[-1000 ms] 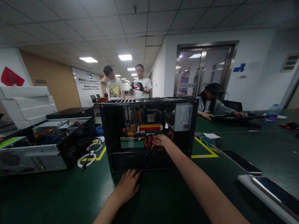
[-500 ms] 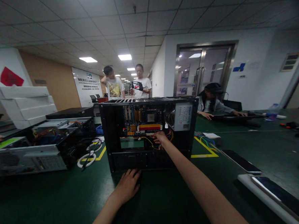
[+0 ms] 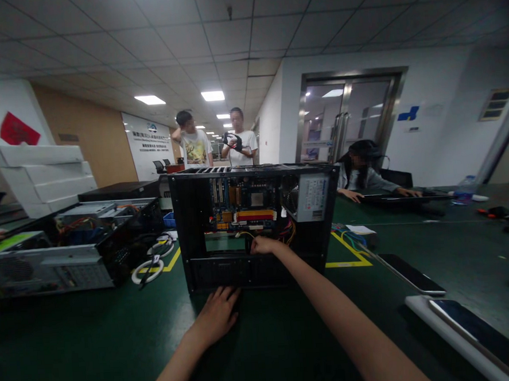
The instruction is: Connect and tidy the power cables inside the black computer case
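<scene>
An open black computer case [image 3: 220, 270] stands upright on the green table [image 3: 117, 342]. Inside it are a motherboard [image 3: 256, 199], a power supply [image 3: 312, 197] and loose coloured cables [image 3: 288, 232]. My right hand [image 3: 264, 245] reaches into the lower middle of the case, fingers curled together beside a thin yellow cable; what they hold, if anything, is too small to make out. Flat on the table at the case's bottom front edge lies my left hand [image 3: 219, 313], fingers spread and holding nothing.
Another opened computer case [image 3: 73, 265] lies at the left, with a coiled white cable [image 3: 148, 272] beside it. Phones [image 3: 410, 273] rest at the right. A person [image 3: 357, 173] sits at the back right; two people stand behind the case.
My right hand has moved left and slightly down inside the case, away from the board's lower edge. My left hand stays in place.
</scene>
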A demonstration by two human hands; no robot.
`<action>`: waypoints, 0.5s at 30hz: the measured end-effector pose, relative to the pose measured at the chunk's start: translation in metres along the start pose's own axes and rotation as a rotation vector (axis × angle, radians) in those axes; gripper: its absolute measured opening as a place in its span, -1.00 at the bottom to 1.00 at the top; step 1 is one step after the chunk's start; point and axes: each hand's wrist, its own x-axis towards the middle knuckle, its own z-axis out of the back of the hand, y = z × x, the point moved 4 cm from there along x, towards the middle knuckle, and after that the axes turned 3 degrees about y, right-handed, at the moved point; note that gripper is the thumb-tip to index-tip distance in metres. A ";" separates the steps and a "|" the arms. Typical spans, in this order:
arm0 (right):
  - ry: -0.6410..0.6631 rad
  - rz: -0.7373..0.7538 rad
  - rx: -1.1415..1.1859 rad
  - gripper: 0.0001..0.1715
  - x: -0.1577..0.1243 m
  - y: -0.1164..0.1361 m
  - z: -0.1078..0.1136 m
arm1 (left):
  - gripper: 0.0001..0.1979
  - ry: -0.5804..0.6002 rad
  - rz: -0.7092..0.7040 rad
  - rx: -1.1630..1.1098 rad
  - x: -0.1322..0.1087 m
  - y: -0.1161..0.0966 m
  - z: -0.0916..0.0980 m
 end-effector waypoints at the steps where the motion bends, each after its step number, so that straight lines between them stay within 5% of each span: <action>1: 0.042 0.006 -0.018 -0.76 0.001 -0.001 -0.002 | -0.46 0.001 -0.001 -0.002 0.000 0.000 0.000; 6: 0.236 -0.032 0.000 -0.78 -0.005 0.001 -0.007 | -0.46 0.009 0.011 -0.002 0.001 0.001 -0.001; 15: 0.351 -0.170 0.142 -0.95 -0.017 0.005 -0.009 | -0.45 0.002 0.006 -0.011 0.001 0.001 0.000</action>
